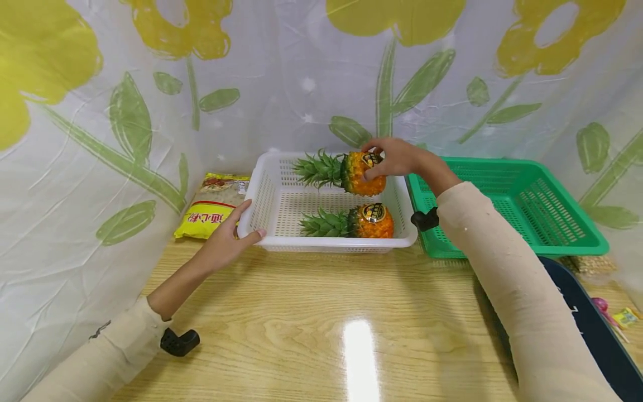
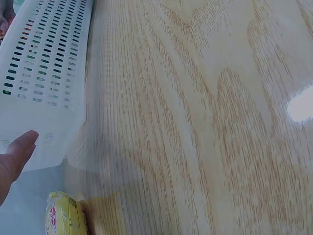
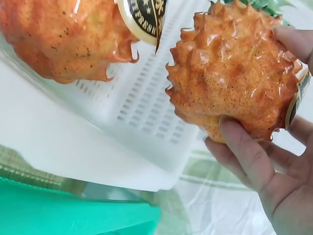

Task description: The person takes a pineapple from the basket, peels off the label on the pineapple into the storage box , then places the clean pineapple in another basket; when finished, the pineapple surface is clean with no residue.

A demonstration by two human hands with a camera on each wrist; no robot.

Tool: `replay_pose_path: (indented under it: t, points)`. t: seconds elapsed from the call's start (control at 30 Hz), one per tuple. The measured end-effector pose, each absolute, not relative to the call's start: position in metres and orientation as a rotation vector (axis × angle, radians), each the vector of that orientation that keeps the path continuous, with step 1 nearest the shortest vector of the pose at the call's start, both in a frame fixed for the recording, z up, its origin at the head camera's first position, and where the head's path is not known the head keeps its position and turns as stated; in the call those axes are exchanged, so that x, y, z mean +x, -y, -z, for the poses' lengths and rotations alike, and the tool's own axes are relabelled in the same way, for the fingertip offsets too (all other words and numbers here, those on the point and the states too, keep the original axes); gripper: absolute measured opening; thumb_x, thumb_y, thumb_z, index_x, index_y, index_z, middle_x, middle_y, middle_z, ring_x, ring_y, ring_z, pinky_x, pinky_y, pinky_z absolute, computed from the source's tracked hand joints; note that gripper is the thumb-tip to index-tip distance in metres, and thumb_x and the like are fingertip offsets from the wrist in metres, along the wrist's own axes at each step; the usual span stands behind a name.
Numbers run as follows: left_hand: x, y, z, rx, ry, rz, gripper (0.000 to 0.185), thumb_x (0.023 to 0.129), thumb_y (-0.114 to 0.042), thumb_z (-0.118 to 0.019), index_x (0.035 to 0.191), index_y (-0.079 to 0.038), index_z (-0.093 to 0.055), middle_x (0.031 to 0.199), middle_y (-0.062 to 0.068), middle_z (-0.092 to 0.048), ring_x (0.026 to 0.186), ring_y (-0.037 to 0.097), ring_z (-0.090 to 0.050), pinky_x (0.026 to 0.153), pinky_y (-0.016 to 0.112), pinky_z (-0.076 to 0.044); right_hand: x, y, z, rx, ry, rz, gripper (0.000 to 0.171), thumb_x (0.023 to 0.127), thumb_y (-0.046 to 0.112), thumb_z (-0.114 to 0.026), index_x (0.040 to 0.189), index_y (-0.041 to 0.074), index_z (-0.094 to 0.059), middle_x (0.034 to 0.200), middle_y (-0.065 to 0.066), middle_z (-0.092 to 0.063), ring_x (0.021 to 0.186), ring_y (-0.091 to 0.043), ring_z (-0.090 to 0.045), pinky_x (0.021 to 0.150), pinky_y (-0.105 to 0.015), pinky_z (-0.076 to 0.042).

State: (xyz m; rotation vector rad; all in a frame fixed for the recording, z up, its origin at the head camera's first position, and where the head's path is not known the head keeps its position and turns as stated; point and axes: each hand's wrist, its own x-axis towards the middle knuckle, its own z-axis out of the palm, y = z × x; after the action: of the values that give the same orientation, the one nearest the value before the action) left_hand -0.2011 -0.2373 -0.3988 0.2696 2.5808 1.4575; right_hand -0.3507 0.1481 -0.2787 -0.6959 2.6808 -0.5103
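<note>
A white plastic basket (image 1: 286, 241) with slotted walls stands on the table near the back curtain. My left hand (image 1: 226, 241) holds its front left corner, the thumb against the front side and the fingers along the left side. My right hand (image 1: 399, 159) grips a pineapple (image 1: 369, 181) by its orange body, thumb on one side and fingers on the other. That pineapple is over the back part of the basket, its green crown pointing left. A second pineapple (image 1: 374, 223) lies along the basket's front wall, crown also left. Both bear a dark round label.
Left of the basket lies a yellow bag (image 1: 203, 218) of food. A green basket (image 1: 552, 245) stands close on the right. My right sleeve crosses a dark tray (image 1: 593, 329); small wrapped sweets (image 1: 625, 318) lie at the far right.
</note>
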Motion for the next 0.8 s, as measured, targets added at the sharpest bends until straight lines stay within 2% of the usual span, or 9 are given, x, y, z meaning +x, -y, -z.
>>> replay_pose_path:
  t: [0.3,0.53,0.8]
  points:
    - [-0.199,0.237,0.397,0.248,-2.577,-1.436,0.090,0.098,-0.041,-0.064,0.163,-0.019,-0.005,0.157,0.024,-0.033,0.126,0.039,-0.055,0.086,0.035,-0.053,-0.324,-0.150,0.273,-0.698,-2.692,0.507,0.074,0.087,0.046,-0.073,0.148,0.015,-0.045,0.149,-0.022,-0.044,0.133,-0.039,-0.044,0.099,-0.056,-0.045]
    - [-0.198,0.234,0.396,0.240,-2.611,-1.402,0.089,0.097,-0.044,-0.064,0.163,-0.020,-0.008,0.161,0.022,-0.025,0.130,0.041,-0.052,0.086,0.037,-0.052,-0.301,-0.154,0.266,-0.726,-2.728,0.536,0.075,0.086,0.047,-0.075,0.147,0.014,-0.047,0.146,-0.021,-0.047,0.134,-0.039,-0.044,0.101,-0.058,-0.042]
    - [-0.200,0.235,0.396,0.246,-2.624,-1.392,0.090,0.097,-0.045,-0.064,0.163,-0.020,-0.009,0.161,0.023,-0.026,0.128,0.042,-0.053,0.085,0.038,-0.053,-0.270,-0.149,0.267,-0.755,-2.725,0.624,0.075,0.083,0.044,-0.080,0.146,0.018,-0.049,0.145,-0.017,-0.051,0.126,-0.035,-0.052,0.092,-0.049,-0.046]
